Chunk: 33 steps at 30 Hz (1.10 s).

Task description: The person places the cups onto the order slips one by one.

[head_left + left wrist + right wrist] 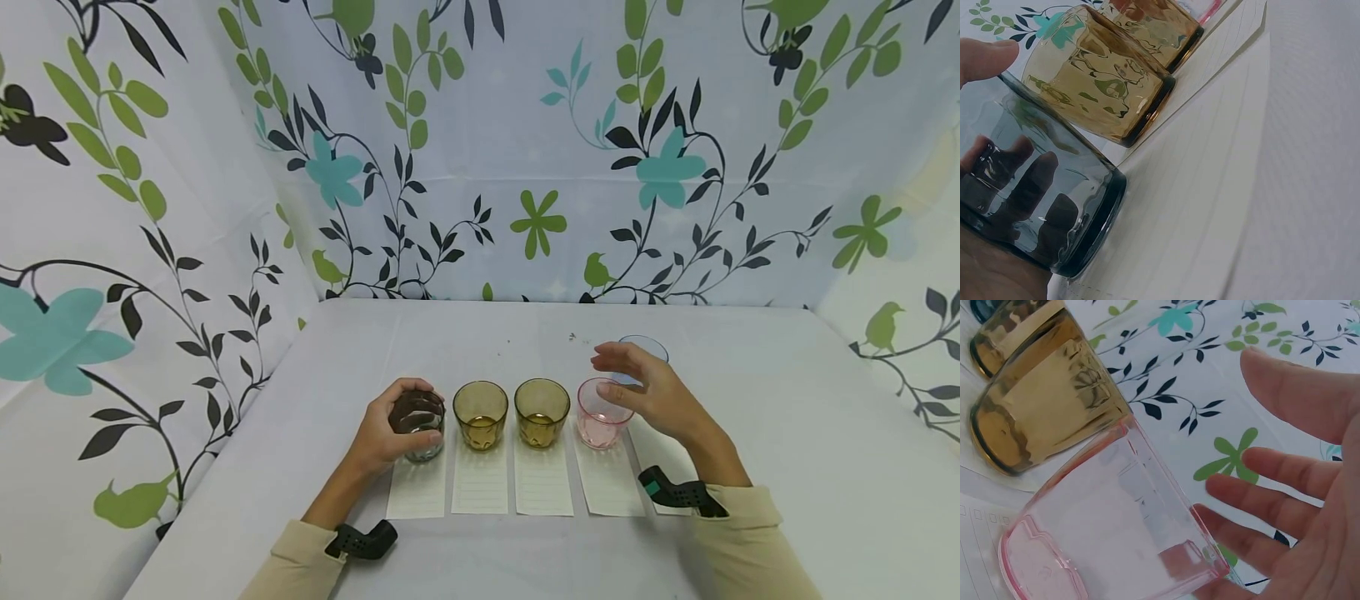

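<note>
My left hand (377, 433) grips a smoky grey glass (424, 454), thumb on the near side and fingers curled round the far side. In the left wrist view the fingers show through the grey glass (1085, 194), whose base is at a lined paper slip. My right hand (660, 400), fingers spread and loosely bent, is over the rim of a pink glass (600, 429). The right wrist view shows this palm facing the pink glass (1104, 512) with nothing in its grasp. A pale blue glass (628, 378) behind it is partly hidden by the right hand.
Two amber glasses (481, 417) stand side by side between the grey and pink ones. Several lined paper slips (480, 487) lie in a row before the glasses on the white table (225, 517). A leaf-patterned cloth (480, 167) hangs behind and at both sides.
</note>
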### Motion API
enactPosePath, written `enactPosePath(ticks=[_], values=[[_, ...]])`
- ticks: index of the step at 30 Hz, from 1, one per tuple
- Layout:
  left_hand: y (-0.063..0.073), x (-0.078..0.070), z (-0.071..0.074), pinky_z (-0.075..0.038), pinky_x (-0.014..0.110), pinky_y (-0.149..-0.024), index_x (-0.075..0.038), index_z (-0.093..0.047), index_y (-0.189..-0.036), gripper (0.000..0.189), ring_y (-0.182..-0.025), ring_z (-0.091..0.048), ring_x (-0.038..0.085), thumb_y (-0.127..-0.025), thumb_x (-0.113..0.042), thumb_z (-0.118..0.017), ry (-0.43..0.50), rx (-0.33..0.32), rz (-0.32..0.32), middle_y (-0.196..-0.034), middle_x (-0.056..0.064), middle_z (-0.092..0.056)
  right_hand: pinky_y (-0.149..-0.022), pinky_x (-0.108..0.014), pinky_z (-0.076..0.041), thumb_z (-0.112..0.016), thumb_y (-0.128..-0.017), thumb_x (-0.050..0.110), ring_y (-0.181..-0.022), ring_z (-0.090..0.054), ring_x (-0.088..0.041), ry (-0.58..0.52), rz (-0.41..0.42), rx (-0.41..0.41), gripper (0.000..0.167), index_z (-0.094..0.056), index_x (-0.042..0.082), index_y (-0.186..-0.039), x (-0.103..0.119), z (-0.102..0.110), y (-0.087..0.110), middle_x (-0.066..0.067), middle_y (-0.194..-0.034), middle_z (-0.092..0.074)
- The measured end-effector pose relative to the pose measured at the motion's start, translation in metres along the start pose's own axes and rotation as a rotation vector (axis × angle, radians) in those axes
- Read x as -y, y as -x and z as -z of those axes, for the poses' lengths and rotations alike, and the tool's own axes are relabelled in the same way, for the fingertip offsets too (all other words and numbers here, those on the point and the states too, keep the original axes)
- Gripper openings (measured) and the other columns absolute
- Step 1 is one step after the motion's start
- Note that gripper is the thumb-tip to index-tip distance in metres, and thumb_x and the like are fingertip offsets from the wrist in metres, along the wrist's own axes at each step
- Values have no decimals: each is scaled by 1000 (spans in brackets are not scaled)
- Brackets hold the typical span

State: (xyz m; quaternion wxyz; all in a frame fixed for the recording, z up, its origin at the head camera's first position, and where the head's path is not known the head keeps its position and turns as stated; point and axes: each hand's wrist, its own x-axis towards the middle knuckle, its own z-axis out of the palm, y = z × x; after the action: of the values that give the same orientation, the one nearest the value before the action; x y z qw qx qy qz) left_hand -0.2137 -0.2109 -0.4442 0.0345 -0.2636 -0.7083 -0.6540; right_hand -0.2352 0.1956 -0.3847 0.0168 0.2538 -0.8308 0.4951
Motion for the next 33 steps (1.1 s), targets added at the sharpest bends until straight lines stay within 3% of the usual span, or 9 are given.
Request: enactPosePath(ticks=[6, 9, 13, 18, 21, 27, 33], values=[[0, 0, -1, -54, 49, -99, 10, -47, -131, 60, -111, -65, 32, -81, 0, -79, 1, -5, 8, -123, 26, -60, -104, -33, -52, -70, -96, 10, -126, -57, -36, 2, 46, -113, 47, -53, 0, -138, 2, 0, 0, -20, -135, -60], [0, 2, -1, -54, 49, -100, 8, -48, -131, 60, -112, -65, 32, -81, 0, -79, 7, -4, 10, -124, 25, -59, -101, -22, -51, -69, -96, 8, -121, -62, -20, -1, 68, -162, 45, -54, -1, -137, 1, 0, 1, -21, -136, -58], [1, 3, -1, -54, 50, -99, 4, -50, -131, 57, -111, -65, 32, -81, 1, -78, 15, -1, 7, -124, 26, -59, -100, -19, -50, -68, -95, 3, -115, -60, -2, -11, 104, -240, 43, -55, -3, -136, 1, 0, 3, -20, -140, -55], [1, 1, -1, -54, 50, -99, 6, -49, -131, 58, -111, -65, 31, -81, 0, -79, 10, -7, 8, -123, 26, -59, -106, -17, -45, -70, -91, -3, -134, -50, -18, 6, 157, -342, 44, -57, -3, -133, -1, 1, 1, -18, -139, -56], [1, 0, -1, -54, 51, -100, 9, -47, -132, 61, -111, -65, 31, -81, 0, -79, 8, -11, 15, -123, 26, -60, -114, -24, -41, -71, -89, -5, -139, -43, -28, 32, 166, -383, 46, -57, -3, -132, -1, 1, -1, -16, -137, -56], [0, -1, -1, -54, 51, -100, 7, -49, -131, 60, -111, -65, 31, -80, -1, -79, 5, -12, 16, -123, 25, -60, -118, -61, -30, -72, -87, -3, -143, -34, -37, 73, 135, -426, 48, -57, -3, -133, -5, 2, -1, -20, -142, -52], [0, 1, 1, -55, 48, -99, 11, -47, -131, 61, -111, -65, 30, -81, 0, -78, 2, -6, 8, -123, 26, -60, -117, -70, -21, -74, -88, 6, -151, -22, -36, 101, 73, -454, 48, -58, 0, -133, -12, 4, 0, -21, -148, -48]])
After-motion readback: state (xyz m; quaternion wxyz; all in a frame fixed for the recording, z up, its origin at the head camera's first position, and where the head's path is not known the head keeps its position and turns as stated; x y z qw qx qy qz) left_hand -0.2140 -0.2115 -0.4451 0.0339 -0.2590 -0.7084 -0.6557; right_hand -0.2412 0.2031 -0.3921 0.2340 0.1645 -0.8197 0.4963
